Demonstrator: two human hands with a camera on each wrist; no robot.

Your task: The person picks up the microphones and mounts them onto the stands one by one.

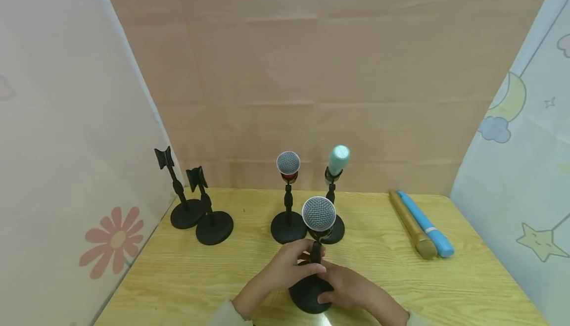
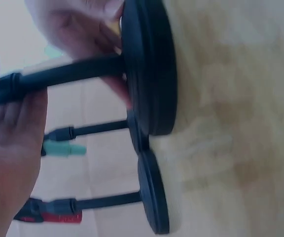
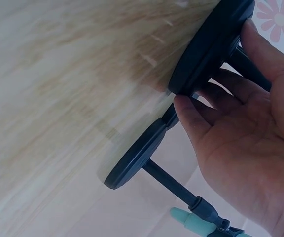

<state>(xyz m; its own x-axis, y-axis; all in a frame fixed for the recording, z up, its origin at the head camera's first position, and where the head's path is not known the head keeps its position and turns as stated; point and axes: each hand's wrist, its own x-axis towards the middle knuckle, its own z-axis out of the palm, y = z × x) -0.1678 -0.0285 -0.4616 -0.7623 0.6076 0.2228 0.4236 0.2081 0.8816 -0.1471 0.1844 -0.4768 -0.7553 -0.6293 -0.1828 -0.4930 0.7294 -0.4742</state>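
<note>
A microphone (image 1: 318,213) with a silver mesh head sits in a black desk stand near the front of the table. My left hand (image 1: 287,266) holds the stand's pole (image 2: 78,71), thumb on the near side and fingers behind. Lower down, my right hand (image 1: 349,286) grips the edge of the round base (image 1: 307,296), its thumb on the top face in the right wrist view. Whether the base (image 3: 208,47) touches the table cannot be told. Behind it stand a red microphone (image 1: 288,163) and a mint-green microphone (image 1: 339,159), each in its own black stand.
Two black stands with bare clips, a rear stand (image 1: 188,212) and a nearer stand (image 1: 214,227), are at the back left. A gold-brown microphone (image 1: 411,224) and a blue microphone (image 1: 425,222) lie side by side on the right. A brown paper-like backdrop (image 1: 311,69) closes the rear.
</note>
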